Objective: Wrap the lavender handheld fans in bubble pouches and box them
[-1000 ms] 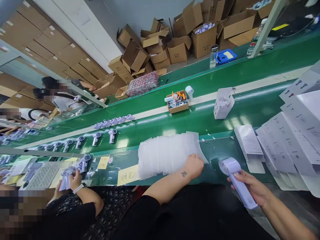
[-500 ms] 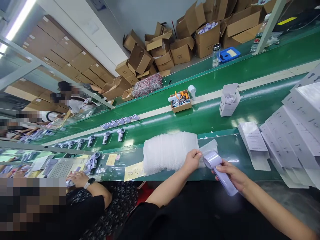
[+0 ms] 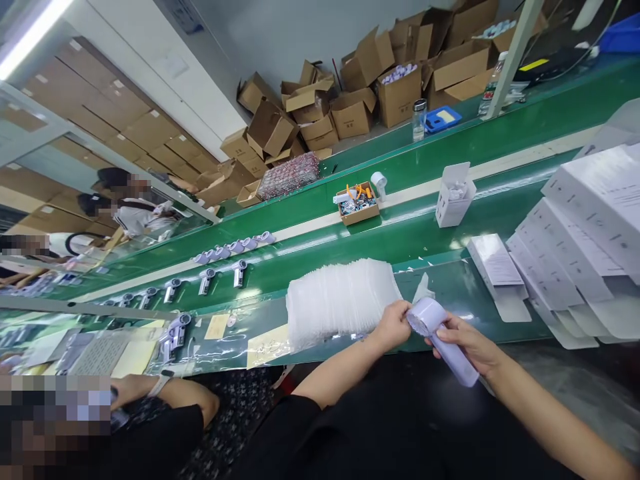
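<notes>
Head view, left to right: stacked translucent sleeves (image 3: 343, 297) on the table (image 3: 455, 283); left hand (image 3: 394, 327), its grip narrowed, seemingly on a loose sleeve (image 3: 424, 287); lilac fan (image 3: 457, 362) at the table's near edge, held by the right hand (image 3: 470, 343). Hurried pulling could tear the sleeve; slack fingers could drop the fan.

Open cardboard boxes (image 3: 353, 115) stand between twelve and one o'clock of the view, a red-speckled bundle (image 3: 289, 177) sits at eleven, and stacked cartons (image 3: 135, 123) rise at ten. A clear jar (image 3: 419, 125) has a blue tray (image 3: 443, 120) at its three o'clock; a yellow-striped black item (image 3: 555, 69) lies at two
</notes>
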`<action>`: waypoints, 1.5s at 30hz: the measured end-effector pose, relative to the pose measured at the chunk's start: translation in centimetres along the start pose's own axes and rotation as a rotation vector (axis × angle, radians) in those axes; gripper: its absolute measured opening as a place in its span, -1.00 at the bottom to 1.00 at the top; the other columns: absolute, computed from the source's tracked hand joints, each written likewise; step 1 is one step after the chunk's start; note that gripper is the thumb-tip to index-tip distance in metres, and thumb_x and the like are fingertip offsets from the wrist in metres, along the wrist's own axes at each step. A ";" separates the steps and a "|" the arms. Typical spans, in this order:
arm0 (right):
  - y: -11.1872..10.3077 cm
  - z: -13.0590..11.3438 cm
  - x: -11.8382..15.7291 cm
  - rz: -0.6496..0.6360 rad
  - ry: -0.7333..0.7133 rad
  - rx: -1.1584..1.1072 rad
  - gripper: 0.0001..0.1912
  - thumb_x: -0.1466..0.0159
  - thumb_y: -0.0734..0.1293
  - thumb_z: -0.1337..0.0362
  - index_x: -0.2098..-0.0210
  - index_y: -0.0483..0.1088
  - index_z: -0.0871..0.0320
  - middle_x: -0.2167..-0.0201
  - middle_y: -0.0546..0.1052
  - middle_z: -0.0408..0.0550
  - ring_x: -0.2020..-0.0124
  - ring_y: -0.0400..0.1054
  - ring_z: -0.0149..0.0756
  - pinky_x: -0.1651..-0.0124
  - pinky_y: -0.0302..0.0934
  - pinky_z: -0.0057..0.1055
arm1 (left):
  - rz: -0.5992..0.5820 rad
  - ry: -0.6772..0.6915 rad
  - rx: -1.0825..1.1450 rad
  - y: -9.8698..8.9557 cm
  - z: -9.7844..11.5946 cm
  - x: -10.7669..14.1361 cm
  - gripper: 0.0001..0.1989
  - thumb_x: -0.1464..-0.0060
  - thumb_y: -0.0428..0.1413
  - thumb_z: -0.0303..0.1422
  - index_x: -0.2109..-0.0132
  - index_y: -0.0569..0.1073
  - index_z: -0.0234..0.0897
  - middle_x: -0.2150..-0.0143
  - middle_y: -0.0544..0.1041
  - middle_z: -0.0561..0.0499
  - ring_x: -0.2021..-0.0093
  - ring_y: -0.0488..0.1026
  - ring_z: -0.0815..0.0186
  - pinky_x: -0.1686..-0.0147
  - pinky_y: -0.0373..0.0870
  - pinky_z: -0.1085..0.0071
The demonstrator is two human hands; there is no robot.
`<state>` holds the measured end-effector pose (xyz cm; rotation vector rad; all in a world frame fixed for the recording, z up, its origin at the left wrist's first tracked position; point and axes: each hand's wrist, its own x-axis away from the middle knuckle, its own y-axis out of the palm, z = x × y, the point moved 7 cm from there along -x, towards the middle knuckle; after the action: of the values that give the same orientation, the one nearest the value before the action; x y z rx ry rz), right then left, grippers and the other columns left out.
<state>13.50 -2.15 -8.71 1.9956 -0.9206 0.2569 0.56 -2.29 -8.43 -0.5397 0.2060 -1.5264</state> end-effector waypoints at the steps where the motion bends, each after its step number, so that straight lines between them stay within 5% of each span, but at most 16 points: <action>1: 0.0 0.1 0.1 0.008 -0.013 0.010 -0.55 0.07 0.50 0.27 0.18 0.39 0.12 0.41 0.49 -0.10 0.39 0.41 -0.26 0.45 0.35 -0.37 | 0.006 -0.062 0.118 0.0 -0.6 0.0 -0.91 0.05 -0.01 -0.53 0.39 0.37 -0.32 0.43 0.39 0.06 0.38 0.30 0.39 0.37 0.22 0.47; 5: -0.6 0.5 0.9 0.104 -0.084 0.011 -0.60 0.05 0.50 0.27 0.23 0.37 0.11 0.38 0.47 -0.15 0.43 0.34 -0.36 0.42 0.37 -0.37 | 0.150 -0.291 0.488 -0.6 -2.3 -0.2 -0.87 0.00 0.05 -0.35 0.43 0.34 -0.33 0.56 0.26 0.13 0.55 0.16 0.48 0.49 0.10 0.53; 8: -0.7 0.5 1.3 0.165 -0.109 0.020 -0.49 0.07 0.51 0.28 0.14 0.31 0.04 0.29 0.48 -0.15 0.36 0.36 -0.32 0.42 0.36 -0.39 | 0.194 -0.322 0.550 -1.2 -2.0 -0.1 -0.81 -0.01 0.07 -0.27 0.43 0.33 -0.32 0.57 0.22 0.14 0.57 0.12 0.49 0.51 0.10 0.52; 14: -0.1 0.2 1.9 0.162 -0.069 0.084 -0.35 0.02 0.49 0.32 -0.03 0.25 -0.04 0.25 0.46 -0.14 0.32 0.36 -0.30 0.42 0.38 -0.38 | 0.076 0.245 0.045 -2.6 3.6 1.3 -0.85 -0.11 -0.06 -0.40 0.37 0.38 -0.28 0.39 0.38 0.00 0.31 0.31 0.33 0.22 0.26 0.39; 18: -0.5 0.7 2.1 0.196 -0.082 0.035 -0.45 0.02 0.49 0.32 0.04 0.32 0.00 0.30 0.45 -0.15 0.39 0.34 -0.33 0.47 0.39 -0.35 | -0.017 0.486 -0.146 -2.6 4.7 2.4 -0.84 -0.12 -0.09 -0.44 0.34 0.38 -0.28 0.42 0.37 -0.03 0.32 0.29 0.29 0.23 0.26 0.35; 26: -0.9 2.3 2.4 0.399 -0.151 -0.095 -0.51 0.05 0.51 0.33 0.15 0.32 0.01 0.39 0.47 -0.22 0.46 0.38 -0.33 0.48 0.43 -0.31 | -0.154 0.285 -0.170 -1.3 3.0 2.5 -0.84 -0.14 -0.10 -0.44 0.33 0.36 -0.28 0.35 0.40 0.00 0.26 0.34 0.31 0.21 0.28 0.38; 32: -1.4 2.9 2.7 0.507 -0.169 -0.175 -0.58 0.00 0.49 0.28 0.21 0.26 -0.01 0.47 0.50 -0.25 0.53 0.40 -0.37 0.46 0.42 -0.38 | -0.190 0.496 -0.496 -0.8 3.5 1.7 -0.86 -0.07 -0.07 -0.53 0.30 0.36 -0.29 0.34 0.37 -0.06 0.23 0.27 0.24 0.18 0.26 0.32; 37: -1.8 3.2 3.1 0.461 -0.169 -0.200 -0.60 -0.04 0.48 0.23 0.21 0.24 0.01 0.47 0.54 -0.20 0.50 0.43 -0.34 0.47 0.41 -0.40 | -0.209 0.682 -0.445 -0.5 5.3 1.2 -0.87 -0.15 -0.08 -0.48 0.27 0.36 -0.29 0.27 0.37 -0.11 0.13 0.25 0.21 0.06 0.22 0.27; 41: -1.6 3.3 3.3 0.435 -0.136 -0.217 -0.67 -0.06 0.46 0.21 0.29 0.25 0.05 0.47 0.54 -0.19 0.55 0.41 -0.39 0.50 0.40 -0.46 | -0.377 0.648 -0.334 0.3 6.3 -0.2 -0.79 -0.07 0.13 -0.25 0.21 0.35 -0.27 0.21 0.40 -0.08 0.15 0.30 0.24 0.08 0.26 0.34; 45: -1.0 2.8 3.6 0.428 -0.092 -0.219 -0.67 -0.06 0.46 0.19 0.31 0.24 0.06 0.46 0.55 -0.16 0.54 0.44 -0.36 0.54 0.37 -0.49 | -0.388 0.632 -0.310 0.0 6.2 -1.9 -0.92 -0.15 0.02 -0.36 0.27 0.36 -0.28 0.32 0.40 -0.03 0.26 0.35 0.33 0.20 0.31 0.44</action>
<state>16.24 -5.89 -9.11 1.6071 -1.3727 0.2896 3.27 0.79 -3.46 -0.3303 0.8768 -2.0308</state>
